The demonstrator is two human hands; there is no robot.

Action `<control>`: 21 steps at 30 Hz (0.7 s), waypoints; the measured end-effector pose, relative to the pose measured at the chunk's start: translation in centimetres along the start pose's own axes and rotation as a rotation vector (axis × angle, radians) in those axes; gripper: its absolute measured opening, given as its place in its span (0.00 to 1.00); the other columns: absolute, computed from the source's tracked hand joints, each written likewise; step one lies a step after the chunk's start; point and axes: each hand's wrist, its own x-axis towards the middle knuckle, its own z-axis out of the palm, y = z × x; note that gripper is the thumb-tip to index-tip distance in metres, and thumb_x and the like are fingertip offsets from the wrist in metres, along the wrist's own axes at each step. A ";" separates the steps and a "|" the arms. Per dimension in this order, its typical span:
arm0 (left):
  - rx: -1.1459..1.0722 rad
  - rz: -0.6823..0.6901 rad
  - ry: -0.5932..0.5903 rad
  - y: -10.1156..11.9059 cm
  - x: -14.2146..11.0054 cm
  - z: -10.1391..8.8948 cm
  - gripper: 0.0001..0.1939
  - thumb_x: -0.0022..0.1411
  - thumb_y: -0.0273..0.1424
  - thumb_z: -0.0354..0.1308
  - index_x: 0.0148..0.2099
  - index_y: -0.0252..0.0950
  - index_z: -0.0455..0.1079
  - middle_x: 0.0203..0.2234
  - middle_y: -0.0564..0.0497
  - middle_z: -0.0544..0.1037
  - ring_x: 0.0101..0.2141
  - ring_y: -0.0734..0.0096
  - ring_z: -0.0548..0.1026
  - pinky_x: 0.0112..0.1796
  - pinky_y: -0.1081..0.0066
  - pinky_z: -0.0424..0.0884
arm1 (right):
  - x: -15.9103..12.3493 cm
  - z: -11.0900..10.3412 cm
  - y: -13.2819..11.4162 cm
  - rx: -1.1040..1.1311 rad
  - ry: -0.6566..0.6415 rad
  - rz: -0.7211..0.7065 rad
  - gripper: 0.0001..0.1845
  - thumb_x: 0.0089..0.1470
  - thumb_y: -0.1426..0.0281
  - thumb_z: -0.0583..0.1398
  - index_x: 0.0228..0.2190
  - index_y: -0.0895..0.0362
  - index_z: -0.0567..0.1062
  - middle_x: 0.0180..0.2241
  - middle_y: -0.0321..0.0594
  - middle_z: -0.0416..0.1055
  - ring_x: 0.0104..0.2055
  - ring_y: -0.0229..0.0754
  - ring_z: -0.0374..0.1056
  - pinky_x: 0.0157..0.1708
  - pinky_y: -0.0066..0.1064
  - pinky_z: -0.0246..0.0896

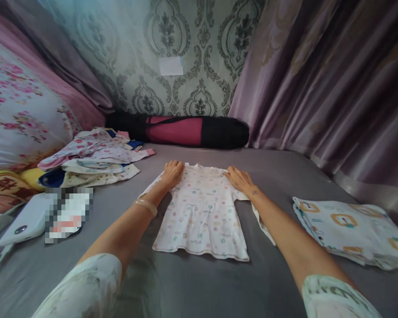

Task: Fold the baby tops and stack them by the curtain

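Note:
A small white child's shirt (204,216) with a pastel print lies spread on the grey bedsheet, its collar away from me and its hem towards me. At its left shoulder my left hand (173,174) has its fingers curled down on the fabric. My right hand (239,179) pinches the other shoulder beside the collar. My forearms partly cover both sleeves; one cuff shows past my right forearm. The fingertips of both hands are partly hidden.
Rumpled children's clothes (96,154) are heaped at the left, near a white device (31,218) with a cable and a blurred-out item (69,216). A folded printed cloth (351,229) lies at the right. Along the wall rests a black and red long bag (175,131).

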 end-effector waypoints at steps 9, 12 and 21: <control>0.023 -0.020 0.048 -0.5 3.6 1.3 0.19 0.70 0.35 0.37 0.50 0.36 0.67 0.44 0.38 0.72 0.47 0.54 0.66 0.46 0.59 0.56 | 3.7 0.5 1.1 -0.017 0.016 -0.004 0.20 0.67 0.59 0.44 0.49 0.57 0.67 0.50 0.53 0.69 0.48 0.51 0.70 0.45 0.40 0.57; 0.023 -0.056 -0.033 -0.3 4.0 1.6 0.18 0.69 0.34 0.39 0.49 0.35 0.68 0.45 0.38 0.73 0.47 0.54 0.68 0.45 0.59 0.57 | 4.0 0.6 1.4 0.015 -0.005 0.015 0.21 0.67 0.59 0.45 0.48 0.59 0.68 0.50 0.53 0.68 0.50 0.51 0.68 0.46 0.40 0.57; -0.078 -0.057 -0.165 1.2 5.8 1.3 0.16 0.64 0.33 0.47 0.50 0.37 0.70 0.48 0.42 0.75 0.51 0.52 0.69 0.48 0.56 0.57 | 6.4 1.0 0.6 0.122 -0.025 -0.012 0.20 0.65 0.62 0.48 0.51 0.54 0.72 0.53 0.46 0.68 0.56 0.52 0.58 0.52 0.43 0.50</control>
